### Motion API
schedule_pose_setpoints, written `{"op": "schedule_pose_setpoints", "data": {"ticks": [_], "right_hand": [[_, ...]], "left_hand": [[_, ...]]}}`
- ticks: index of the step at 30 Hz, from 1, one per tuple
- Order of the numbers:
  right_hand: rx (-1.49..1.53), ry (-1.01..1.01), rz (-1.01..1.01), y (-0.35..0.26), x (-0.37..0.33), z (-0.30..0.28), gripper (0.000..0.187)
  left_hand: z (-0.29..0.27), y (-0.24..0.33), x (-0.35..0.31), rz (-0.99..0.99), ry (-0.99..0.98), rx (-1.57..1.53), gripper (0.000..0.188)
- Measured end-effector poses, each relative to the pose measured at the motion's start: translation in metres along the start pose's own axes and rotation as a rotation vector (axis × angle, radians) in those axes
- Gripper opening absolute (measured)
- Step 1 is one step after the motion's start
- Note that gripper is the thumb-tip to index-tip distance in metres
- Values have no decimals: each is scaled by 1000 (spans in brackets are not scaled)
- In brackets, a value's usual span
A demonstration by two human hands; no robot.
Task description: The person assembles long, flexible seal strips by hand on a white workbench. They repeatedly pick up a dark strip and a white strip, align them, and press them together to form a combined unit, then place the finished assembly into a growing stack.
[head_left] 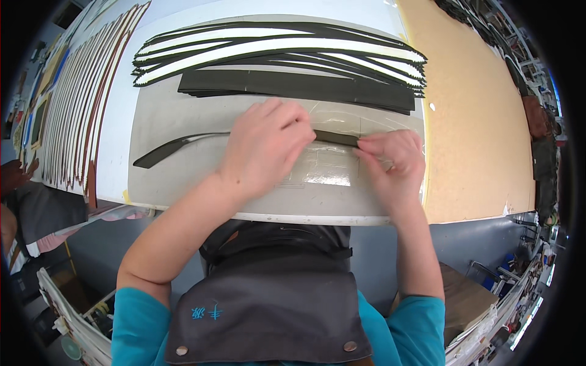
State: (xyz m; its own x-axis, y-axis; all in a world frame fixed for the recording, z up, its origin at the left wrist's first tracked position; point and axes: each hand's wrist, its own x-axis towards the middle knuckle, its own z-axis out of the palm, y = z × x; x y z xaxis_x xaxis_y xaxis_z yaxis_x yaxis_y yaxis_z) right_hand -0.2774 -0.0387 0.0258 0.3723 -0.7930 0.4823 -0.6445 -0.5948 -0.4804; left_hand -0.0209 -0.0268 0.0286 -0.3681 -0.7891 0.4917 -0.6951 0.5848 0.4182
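Observation:
A long, thin black strip (166, 152) lies across the grey mat (183, 116) in front of me, its left end twisted and curving toward me. My left hand (265, 146) is closed on the middle of the strip, fingers curled and slightly blurred. At the strip's right end, my right hand (394, 161) pinches it between thumb and fingertips. The stretch between the two hands is raised a little and roughly straight. My left fingers hide part of the strip.
Just beyond lies a stack of flat black strips (293, 86), with a pile of black-and-white strips (274, 46) with jagged ends behind it. Clear film (329, 165) covers part of the mat. Tan board (476, 134) borders it right; brown-edged strips (91, 97) fan out left, near another person's hand (18, 174).

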Motion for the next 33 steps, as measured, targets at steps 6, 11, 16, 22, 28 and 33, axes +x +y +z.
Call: {"op": "schedule_pose_setpoints", "data": {"ticks": [6, 11, 16, 22, 28, 33], "right_hand": [[-117, -50, 15, -14, -29, 6, 22], [-118, -81, 28, -14, -33, 3, 25], [-118, -90, 47, -15, -33, 2, 25], [-124, -102, 58, -16, -31, 2, 24], [-175, -107, 76, -21, -30, 1, 22], [-167, -113, 87, -20, -30, 4, 23]], "left_hand": [[13, -2, -28, -9, -20, 12, 22], [10, -1, -25, -51, -65, -27, 23], [12, -3, -24, -68, -87, -52, 22], [10, -3, -24, -68, -101, -69, 22], [8, -4, -26, -112, -71, -113, 27], [-5, -9, -35, -218, -17, -72, 31]]}}
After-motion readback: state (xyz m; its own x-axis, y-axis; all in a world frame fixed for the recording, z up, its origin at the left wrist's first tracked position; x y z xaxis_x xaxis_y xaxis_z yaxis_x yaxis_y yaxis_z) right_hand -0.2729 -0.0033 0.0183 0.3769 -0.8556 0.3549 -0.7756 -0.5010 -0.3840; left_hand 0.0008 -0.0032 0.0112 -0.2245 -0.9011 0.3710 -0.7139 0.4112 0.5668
